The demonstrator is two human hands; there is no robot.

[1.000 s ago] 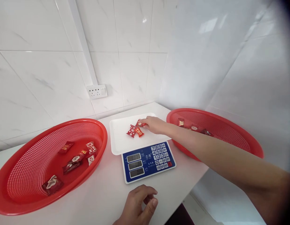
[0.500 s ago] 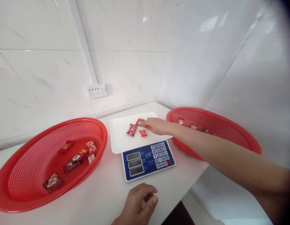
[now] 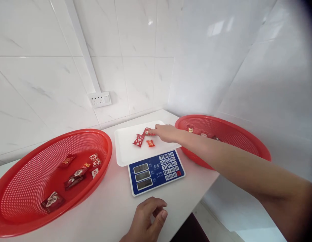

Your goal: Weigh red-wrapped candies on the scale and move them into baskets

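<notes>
My right hand (image 3: 167, 133) reaches over the white weighing tray (image 3: 124, 151), its fingers closed at a dotted red candy packet (image 3: 146, 131). The fingertips hide part of that packet. Beside it on the tray lie another dotted red candy packet (image 3: 138, 140) and a small orange-red candy packet (image 3: 150, 143). In front of the blue scale panel (image 3: 156, 173), with its number keys and three displays, my left hand (image 3: 148, 218) hovers near the table edge. Its fingers are loosely curled, thumb apart, and nothing is in it.
To the left stands a red mesh basket (image 3: 24, 179) with several wrapped candies. A second red basket (image 3: 236, 136), partly behind my right forearm, also holds candies. Tiled walls meet behind the white table (image 3: 102, 211), with a power socket (image 3: 100, 99) low on the wall.
The view has shifted slightly. My right fingers now rest closer over the dotted packet, and the red piece that showed under them is no longer separately visible. My left hand stays put.
</notes>
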